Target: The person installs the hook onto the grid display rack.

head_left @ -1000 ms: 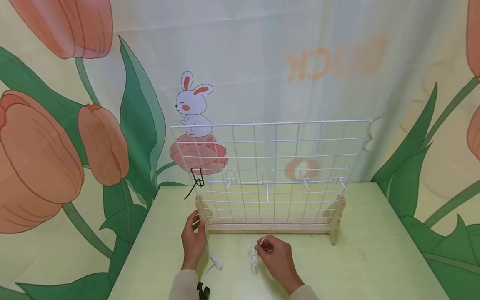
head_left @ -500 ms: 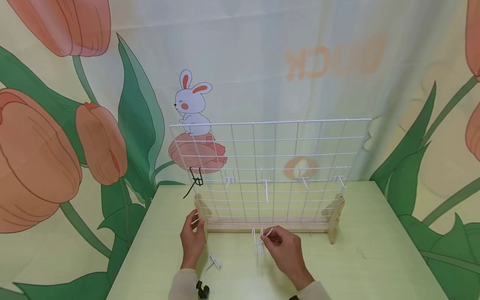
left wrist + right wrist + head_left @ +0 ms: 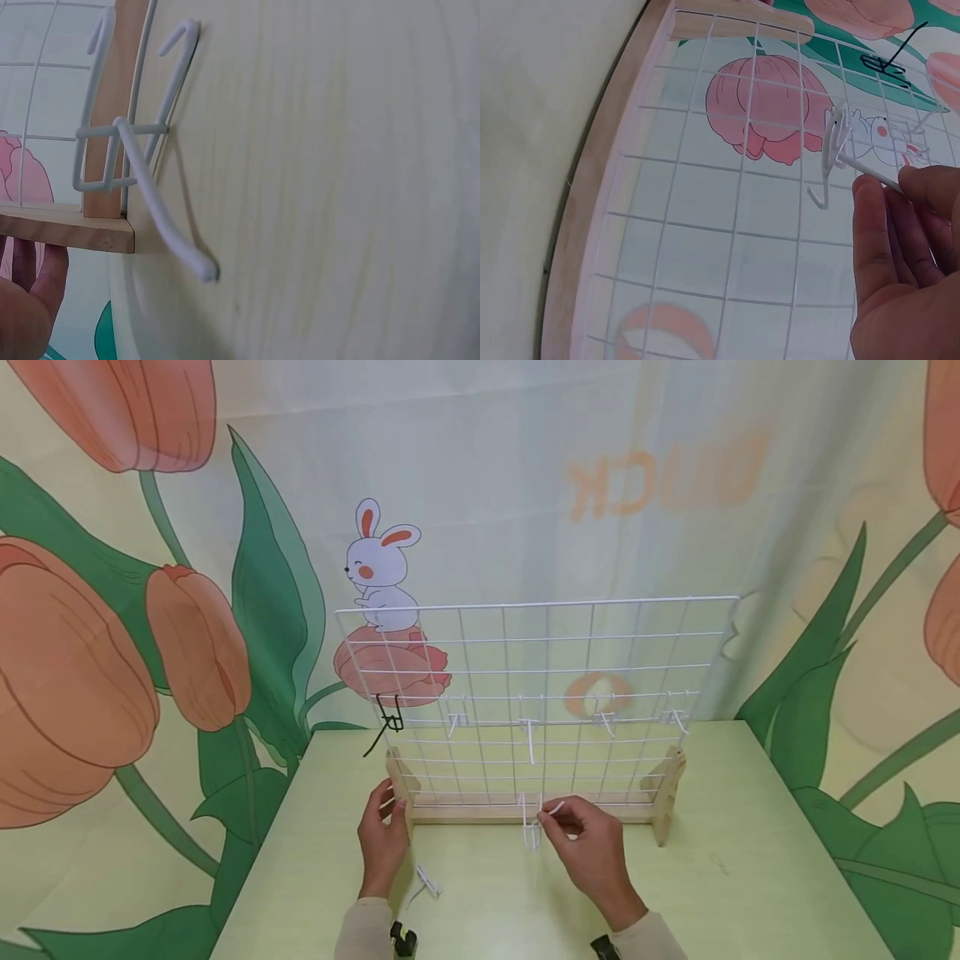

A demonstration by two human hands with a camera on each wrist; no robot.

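Note:
A white wire grid rack (image 3: 540,603) stands upright on a wooden base. My left hand (image 3: 384,839) holds the rack's left wooden leg (image 3: 400,781); in the left wrist view its fingers (image 3: 51,277) lie against the wood. Thumb and fingers of my right hand (image 3: 594,858) pinch a white wire hook (image 3: 835,142) by its prong, in front of the grid's lower middle. A second white hook (image 3: 152,195) lies on the table near my left hand. Higher on the grid hang a black hook (image 3: 392,720) at the left and several white hooks (image 3: 531,735) in a row.
The pale table (image 3: 720,893) carries the rack near its back edge. Behind it hangs a curtain (image 3: 495,493) printed with tulips and a rabbit. The base bar (image 3: 487,814) runs between the two wooden legs, the right leg (image 3: 664,810) standing free of the hands.
My right hand has lifted the white hook from low over the table, moving it up and rightward toward the grid. The left hand stays at the wooden leg. The view shifts slightly.

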